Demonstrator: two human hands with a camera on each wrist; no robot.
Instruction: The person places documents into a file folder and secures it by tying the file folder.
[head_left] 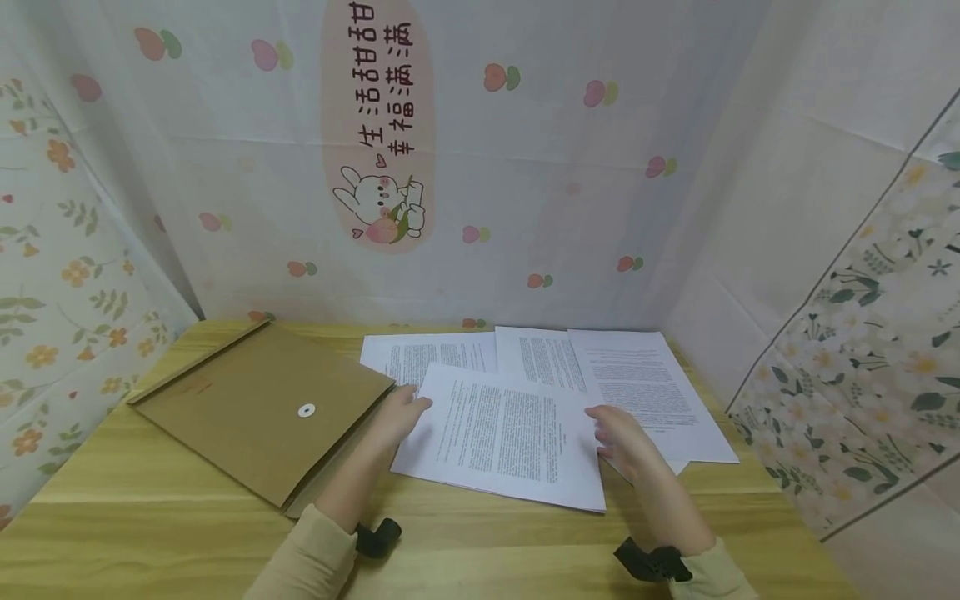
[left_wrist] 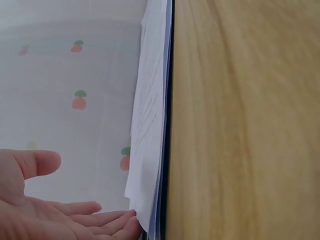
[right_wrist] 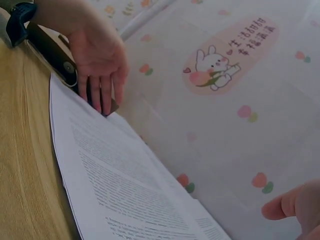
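A small stack of printed sheets point(head_left: 517, 437) lies at the front middle of the wooden table. My left hand point(head_left: 396, 417) is at its left edge, fingers straight and thumb spread apart. In the left wrist view the fingertips of my left hand point(left_wrist: 55, 217) meet the stack's edge. My right hand point(head_left: 628, 442) stands at the right edge, fingers loosely bent around nothing. Only the thumb side of my right hand point(right_wrist: 300, 205) shows in the right wrist view; its other fingers are hidden there. The sheets' edges are slightly uneven.
To the left lies a brown paper document envelope point(head_left: 247, 408) with a white round button point(head_left: 306, 410). Behind the stack are more printed sheets: one at back left point(head_left: 427, 348), one in the middle point(head_left: 543, 354), one at right point(head_left: 652, 383). Patterned curtains point(head_left: 525, 183) enclose the wooden table point(head_left: 480, 550).
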